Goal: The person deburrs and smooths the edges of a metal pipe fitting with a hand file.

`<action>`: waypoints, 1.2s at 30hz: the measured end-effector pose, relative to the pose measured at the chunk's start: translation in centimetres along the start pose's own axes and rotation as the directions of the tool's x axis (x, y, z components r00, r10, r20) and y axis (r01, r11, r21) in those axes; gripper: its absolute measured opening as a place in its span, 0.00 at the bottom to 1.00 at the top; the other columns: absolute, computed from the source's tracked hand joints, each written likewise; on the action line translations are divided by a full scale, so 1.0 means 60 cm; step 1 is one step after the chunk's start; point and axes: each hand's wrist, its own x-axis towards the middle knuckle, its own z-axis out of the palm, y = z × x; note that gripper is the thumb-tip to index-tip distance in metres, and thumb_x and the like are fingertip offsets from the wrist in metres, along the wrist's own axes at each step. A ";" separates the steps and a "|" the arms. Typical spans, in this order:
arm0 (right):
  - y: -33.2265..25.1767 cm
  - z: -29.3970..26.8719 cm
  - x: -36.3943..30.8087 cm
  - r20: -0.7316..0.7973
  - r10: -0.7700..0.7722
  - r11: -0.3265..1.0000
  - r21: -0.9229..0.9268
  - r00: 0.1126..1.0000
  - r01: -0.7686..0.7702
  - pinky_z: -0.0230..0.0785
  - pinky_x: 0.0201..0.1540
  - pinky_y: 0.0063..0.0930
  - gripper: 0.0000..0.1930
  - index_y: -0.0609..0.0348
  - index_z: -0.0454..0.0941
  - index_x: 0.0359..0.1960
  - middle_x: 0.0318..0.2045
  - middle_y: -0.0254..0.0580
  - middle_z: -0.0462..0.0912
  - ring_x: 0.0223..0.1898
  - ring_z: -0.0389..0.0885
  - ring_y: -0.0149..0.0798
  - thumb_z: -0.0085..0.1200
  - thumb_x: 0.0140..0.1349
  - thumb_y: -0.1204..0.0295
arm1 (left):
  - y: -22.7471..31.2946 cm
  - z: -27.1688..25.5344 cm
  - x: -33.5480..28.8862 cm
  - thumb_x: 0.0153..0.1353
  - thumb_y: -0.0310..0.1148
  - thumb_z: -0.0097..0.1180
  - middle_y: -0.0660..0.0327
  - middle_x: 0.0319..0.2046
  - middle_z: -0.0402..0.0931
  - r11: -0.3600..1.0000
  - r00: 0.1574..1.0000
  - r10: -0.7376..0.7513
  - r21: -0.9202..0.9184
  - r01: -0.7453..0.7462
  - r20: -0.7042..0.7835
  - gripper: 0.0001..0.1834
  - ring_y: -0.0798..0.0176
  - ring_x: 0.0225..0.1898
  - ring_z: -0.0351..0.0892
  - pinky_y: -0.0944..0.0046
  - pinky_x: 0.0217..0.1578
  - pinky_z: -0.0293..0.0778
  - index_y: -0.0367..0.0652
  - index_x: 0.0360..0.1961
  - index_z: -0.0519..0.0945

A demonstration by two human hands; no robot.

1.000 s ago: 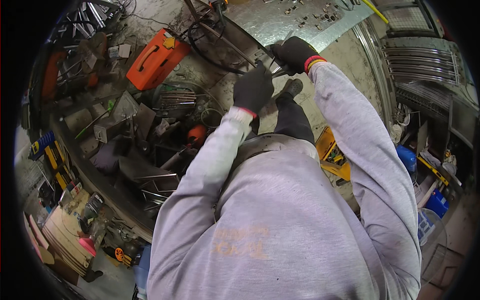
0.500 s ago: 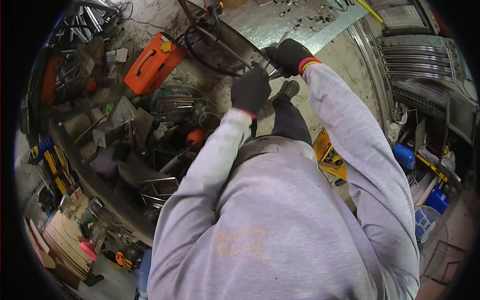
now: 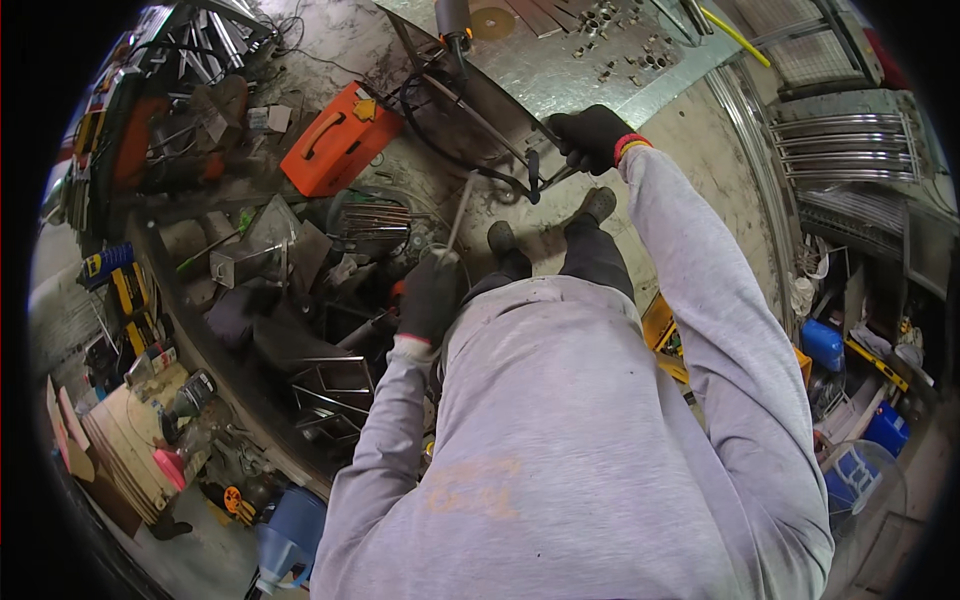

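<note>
Gripping thin grey metal rod (image 3: 463, 213) w/ L black-gloved hand (image 3: 432, 297), we could snag black looped cable (image 3: 495, 174) if tip swings; R black-gloved hand (image 3: 592, 138): contents unclear.

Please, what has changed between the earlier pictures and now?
The black-gloved left hand has moved back toward the body and leftward, away from the black-gloved right hand; it now visibly holds a thin, straight grey rod. The right hand stays near the edge of the shiny metal worktop.
</note>
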 end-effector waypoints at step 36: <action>0.084 0.077 -0.254 0.036 -0.854 0.500 0.329 0.518 0.801 0.74 0.43 0.28 0.27 0.63 0.79 0.58 0.41 0.37 0.84 0.40 0.81 0.31 0.46 0.80 0.49 | 0.332 -0.228 0.098 0.70 0.34 0.56 0.66 0.25 0.76 0.444 0.992 -0.033 -0.887 0.125 0.124 0.20 0.77 0.20 0.70 0.74 0.18 0.62 0.37 0.60 0.80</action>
